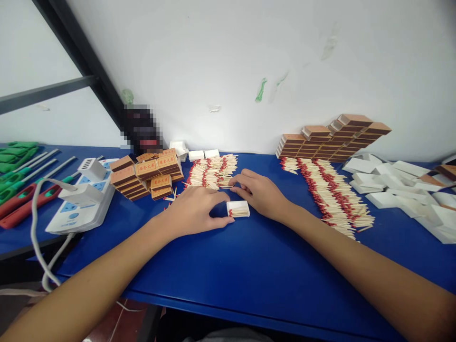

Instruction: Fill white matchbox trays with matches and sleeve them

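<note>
Your left hand point(197, 206) pinches the tray point(238, 205) by its left end, on the table point(213, 268); your right hand point(261, 192) is at the matches point(212, 172), pinch unclear. Tray probably light, crushable card: hold end walls gently. Matches likely brittle; take mid-stick.

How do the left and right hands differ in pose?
The left hand has thumb and fingers spread around the white tray's left end; the right hand has its thumb and forefinger tips close together. The left hand is at the tray, the right hand at the central match pile's edge. Both are bare.
</note>
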The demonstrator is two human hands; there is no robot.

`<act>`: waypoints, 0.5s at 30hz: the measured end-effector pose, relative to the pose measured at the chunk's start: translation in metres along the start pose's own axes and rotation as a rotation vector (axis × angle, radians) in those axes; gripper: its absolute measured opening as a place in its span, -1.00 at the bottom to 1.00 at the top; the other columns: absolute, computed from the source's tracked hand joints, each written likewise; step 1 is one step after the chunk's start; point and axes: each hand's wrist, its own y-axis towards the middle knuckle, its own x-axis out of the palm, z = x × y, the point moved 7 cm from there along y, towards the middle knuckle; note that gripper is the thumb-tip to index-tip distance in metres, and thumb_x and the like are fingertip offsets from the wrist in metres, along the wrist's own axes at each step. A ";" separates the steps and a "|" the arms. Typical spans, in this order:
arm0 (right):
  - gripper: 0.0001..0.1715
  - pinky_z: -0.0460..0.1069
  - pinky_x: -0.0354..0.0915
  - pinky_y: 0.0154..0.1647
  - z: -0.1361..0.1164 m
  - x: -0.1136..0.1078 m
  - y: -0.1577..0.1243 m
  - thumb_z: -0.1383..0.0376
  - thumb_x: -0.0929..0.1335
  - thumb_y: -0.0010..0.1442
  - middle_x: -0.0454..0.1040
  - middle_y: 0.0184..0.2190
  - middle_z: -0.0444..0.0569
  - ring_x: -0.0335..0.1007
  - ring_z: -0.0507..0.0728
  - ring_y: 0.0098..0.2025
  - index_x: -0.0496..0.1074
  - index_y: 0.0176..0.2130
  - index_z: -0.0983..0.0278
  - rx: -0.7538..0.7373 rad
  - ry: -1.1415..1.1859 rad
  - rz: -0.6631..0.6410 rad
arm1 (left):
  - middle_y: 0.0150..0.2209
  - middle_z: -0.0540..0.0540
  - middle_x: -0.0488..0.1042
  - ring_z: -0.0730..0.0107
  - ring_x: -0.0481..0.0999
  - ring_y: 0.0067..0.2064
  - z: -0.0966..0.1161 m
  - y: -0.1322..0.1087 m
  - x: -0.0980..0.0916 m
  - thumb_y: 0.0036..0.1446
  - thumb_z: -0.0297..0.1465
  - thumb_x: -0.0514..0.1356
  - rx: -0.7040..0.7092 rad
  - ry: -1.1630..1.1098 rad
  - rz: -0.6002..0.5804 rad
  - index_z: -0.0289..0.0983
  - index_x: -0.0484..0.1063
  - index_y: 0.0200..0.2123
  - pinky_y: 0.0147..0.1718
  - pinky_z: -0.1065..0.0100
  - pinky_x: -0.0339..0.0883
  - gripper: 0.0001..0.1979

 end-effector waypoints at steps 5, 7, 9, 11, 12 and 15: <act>-0.89 -0.04 0.11 -0.35 -0.001 -0.001 -0.001 0.32 0.34 0.40 0.37 -0.31 -0.10 0.24 0.05 -0.39 0.50 -0.17 0.22 -0.017 0.017 0.027 | -0.41 0.00 0.55 0.36 0.50 -0.40 -0.001 0.000 0.001 0.26 -0.08 0.29 -0.012 -0.013 -0.010 -0.17 0.60 -0.05 -0.44 0.36 0.12 -0.66; -0.90 -0.04 0.11 -0.36 0.000 -0.002 -0.001 0.32 0.35 0.40 0.36 -0.33 -0.11 0.23 0.05 -0.40 0.48 -0.21 0.24 -0.017 0.023 0.032 | -0.40 -0.01 0.55 0.36 0.50 -0.40 -0.001 0.000 0.000 0.26 -0.08 0.29 -0.009 -0.014 -0.005 -0.17 0.60 -0.05 -0.44 0.36 0.11 -0.66; -0.89 -0.04 0.09 -0.38 0.001 -0.002 -0.002 0.31 0.36 0.40 0.35 -0.34 -0.12 0.22 0.04 -0.41 0.45 -0.24 0.24 -0.007 0.017 0.031 | -0.40 0.00 0.55 0.37 0.50 -0.40 -0.001 0.000 -0.001 0.26 -0.09 0.30 -0.002 -0.007 0.004 -0.17 0.60 -0.05 -0.44 0.36 0.10 -0.66; -0.88 -0.04 0.08 -0.38 0.002 -0.002 -0.002 0.30 0.36 0.40 0.36 -0.34 -0.12 0.23 0.05 -0.41 0.44 -0.24 0.24 0.008 -0.002 0.021 | -0.40 0.00 0.56 0.37 0.50 -0.41 0.000 0.000 -0.002 0.26 -0.10 0.30 0.007 -0.002 0.011 -0.18 0.59 -0.05 -0.43 0.36 0.10 -0.68; -0.88 -0.03 0.08 -0.39 0.002 -0.002 -0.003 0.29 0.36 0.41 0.37 -0.33 -0.11 0.23 0.05 -0.40 0.44 -0.23 0.24 0.016 -0.017 0.015 | -0.41 0.01 0.56 0.38 0.50 -0.41 0.001 0.000 -0.002 0.26 -0.11 0.30 0.011 0.000 0.014 -0.18 0.59 -0.06 -0.43 0.36 0.10 -0.68; -0.88 -0.03 0.09 -0.38 0.002 -0.004 -0.003 0.28 0.35 0.42 0.41 -0.30 -0.09 0.25 0.06 -0.41 0.42 -0.22 0.23 0.035 -0.077 -0.004 | -0.41 0.01 0.55 0.38 0.49 -0.41 0.001 0.001 -0.003 0.25 -0.12 0.31 0.014 0.003 0.011 -0.19 0.59 -0.05 -0.44 0.36 0.11 -0.68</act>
